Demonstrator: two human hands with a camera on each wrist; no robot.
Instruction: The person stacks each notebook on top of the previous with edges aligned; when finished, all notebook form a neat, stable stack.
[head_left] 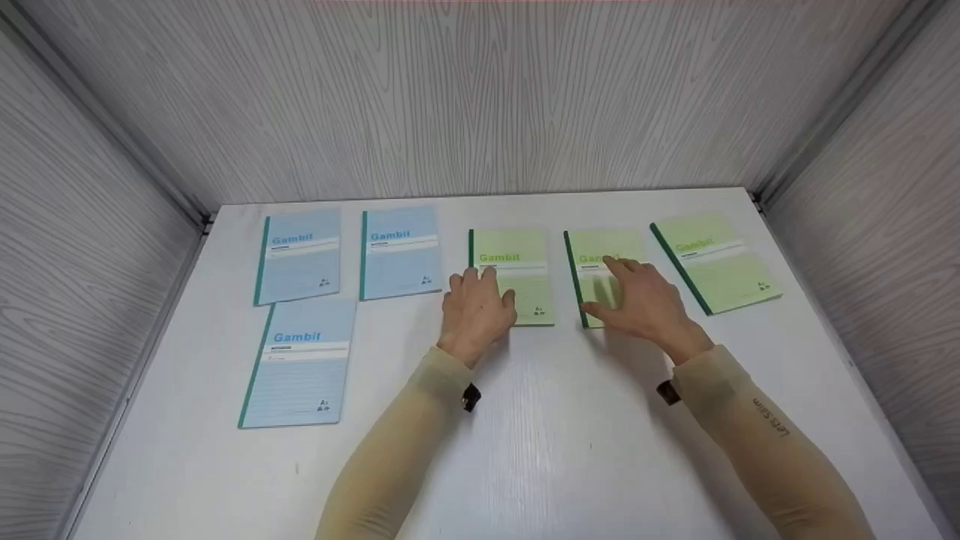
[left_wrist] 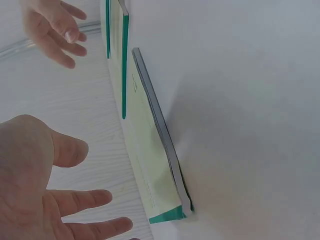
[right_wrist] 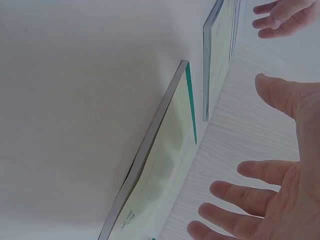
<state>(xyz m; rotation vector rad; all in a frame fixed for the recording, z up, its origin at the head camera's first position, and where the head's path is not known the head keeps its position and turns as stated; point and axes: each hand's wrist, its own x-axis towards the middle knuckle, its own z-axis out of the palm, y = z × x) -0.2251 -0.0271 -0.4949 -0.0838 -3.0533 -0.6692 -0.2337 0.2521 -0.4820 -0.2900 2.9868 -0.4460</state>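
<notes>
Head view lets us see three green notebooks (head_left: pixel 532 292) lying in a row on the white table (head_left: pixel 562 450); over the left one is the left hand (head_left: pixel 480 309), over the middle one the right hand (head_left: pixel 646 301), and the third lies turned at an angle. Three blue notebooks (head_left: pixel 304 379) are at the left side. Left wrist view shows us the left thumb and fingers spread, gripping nothing, apart from the notebook below them. Right wrist view shows us the right fingers also stretched and separated, beside their notebook without touching it.
</notes>
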